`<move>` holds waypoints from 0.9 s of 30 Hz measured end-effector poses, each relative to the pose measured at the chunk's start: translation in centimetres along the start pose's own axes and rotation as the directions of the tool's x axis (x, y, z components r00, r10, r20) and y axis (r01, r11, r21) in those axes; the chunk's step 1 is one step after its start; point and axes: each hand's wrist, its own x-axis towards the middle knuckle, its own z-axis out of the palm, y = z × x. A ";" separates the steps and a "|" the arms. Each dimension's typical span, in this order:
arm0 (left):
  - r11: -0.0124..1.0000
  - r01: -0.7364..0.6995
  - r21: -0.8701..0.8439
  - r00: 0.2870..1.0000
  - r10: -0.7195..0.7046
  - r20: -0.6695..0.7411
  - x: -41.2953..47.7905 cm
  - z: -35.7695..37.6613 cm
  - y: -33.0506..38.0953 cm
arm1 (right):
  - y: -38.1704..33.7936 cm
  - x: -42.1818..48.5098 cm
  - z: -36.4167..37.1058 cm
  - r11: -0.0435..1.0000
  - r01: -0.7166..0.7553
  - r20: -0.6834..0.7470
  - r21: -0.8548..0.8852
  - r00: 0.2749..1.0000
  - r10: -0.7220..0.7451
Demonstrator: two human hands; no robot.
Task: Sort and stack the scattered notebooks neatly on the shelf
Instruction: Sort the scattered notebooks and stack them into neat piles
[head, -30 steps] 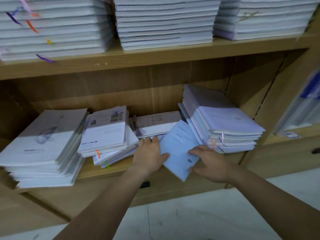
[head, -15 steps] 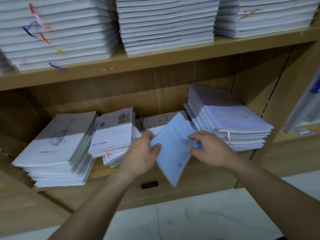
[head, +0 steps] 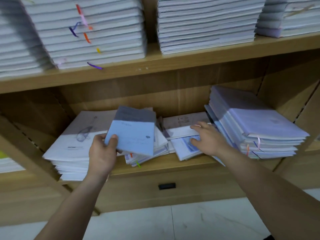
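My left hand (head: pixel 102 151) gripping a blue notebook (head: pixel 133 137) by its corner, thumb on the cover, held over the middle pile (head: pixel 147 157), my right hand (head: pixel 209 139) spread flat on loose notebooks (head: pixel 183 149) on the lower shelf (head: pixel 164 166), left stack (head: pixel 69 153) and right stack (head: pixel 259 122) flanking, upper stacks (head: pixel 204 25) beyond.

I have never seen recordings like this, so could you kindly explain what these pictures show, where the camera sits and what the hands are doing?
No machine here: these are a person's two bare hands, filmed by one camera worn on the head, looking forward and down. The left hand holds a light blue notebook by its lower corner, thumb on top. The right hand rests, fingers straight, on loose notebooks on the lower shelf. A white stack stands left, a lilac stack right, and taller stacks fill the shelf above.
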 end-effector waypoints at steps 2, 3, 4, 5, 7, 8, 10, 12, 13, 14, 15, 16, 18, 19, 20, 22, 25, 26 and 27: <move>0.997 0.042 0.070 0.999 -0.044 0.021 0.5 -0.1 -0.7 | -0.8 0.8 0.8 0.999 0.013 0.066 -0.044 0.998 -0.010; 0.990 0.051 0.128 0.997 -0.057 0.049 0.6 -0.1 -1.0 | -1.2 1.1 1.2 0.998 0.022 0.109 -0.063 0.994 -0.015; 0.981 0.039 0.192 0.995 -0.056 0.083 0.9 -0.1 -1.4 | -1.5 1.4 1.7 0.996 0.028 0.151 -0.089 0.988 -0.015; 0.967 0.015 0.254 0.992 -0.047 0.120 0.9 -0.1 -1.5 | -1.8 1.6 2.3 0.992 0.033 0.182 -0.123 0.983 -0.010; 0.928 -0.050 0.370 0.987 -0.011 0.162 0.7 0.0 -1.6 | -2.0 1.9 3.1 0.984 0.027 0.194 -0.178 0.981 0.008; 0.899 -0.086 0.430 0.986 0.014 0.168 0.4 0.1 -1.6 | -2.1 1.9 3.4 0.981 0.024 0.186 -0.191 0.983 0.012; 0.836 -0.189 0.515 0.976 0.105 0.189 0.1 0.3 -1.6 | -2.1 1.6 3.5 0.976 0.032 0.163 -0.216 0.987 0.004; 0.793 -0.286 0.537 0.947 0.149 0.284 0.3 0.4 -1.6 | -2.0 1.1 3.3 0.965 0.060 0.156 -0.256 0.988 -0.020; 0.777 -0.322 0.541 0.925 0.138 0.353 0.5 0.6 -1.7 | -1.9 0.8 3.1 0.961 0.072 0.158 -0.266 0.987 -0.030; 0.757 -0.349 0.552 0.903 0.115 0.414 0.7 0.8 -1.6 | -1.8 0.4 3.0 0.959 0.083 0.161 -0.270 0.986 -0.039; 0.728 -0.374 0.574 0.886 0.097 0.453 0.9 1.0 -1.6 | -1.6 0.0 2.8 0.958 0.092 0.165 -0.270 0.985 -0.048; 0.702 -0.396 0.592 0.877 0.097 0.471 1.1 1.3 -1.6 | -1.5 -0.4 2.6 0.958 0.100 0.169 -0.269 0.984 -0.055; 0.666 -0.421 0.616 0.876 0.121 0.468 1.3 1.9 -1.4 | -1.2 -1.1 2.3 0.959 0.112 0.177 -0.262 0.982 -0.066; 0.653 -0.424 0.627 0.879 0.130 0.459 1.4 2.2 -1.5 | -1.1 -1.5 2.2 0.958 0.119 0.183 -0.262 0.981 -0.072; 0.644 -0.423 0.637 0.883 0.135 0.450 1.4 2.5 -1.4 | -1.0 -1.9 2.1 0.957 0.126 0.188 -0.261 0.979 -0.078; 0.660 -0.408 0.631 0.892 0.140 0.430 1.2 3.0 -1.0 | -0.9 -2.6 1.9 0.956 0.137 0.196 -0.259 0.977 -0.087; 0.725 -0.415 0.549 0.896 0.223 0.383 0.4 4.1 0.0 | -0.5 -3.4 1.6 0.953 0.173 0.161 -0.249 0.978 -0.136; 0.741 -0.438 0.510 0.889 0.273 0.367 0.2 4.5 0.3 | -0.2 -3.5 1.4 0.952 0.175 0.121 -0.250 0.982 -0.149; 0.745 -0.462 0.481 0.880 0.315 0.356 -0.1 4.8 0.6 | 0.1 -3.5 1.2 0.953 0.161 0.068 -0.258 0.987 -0.148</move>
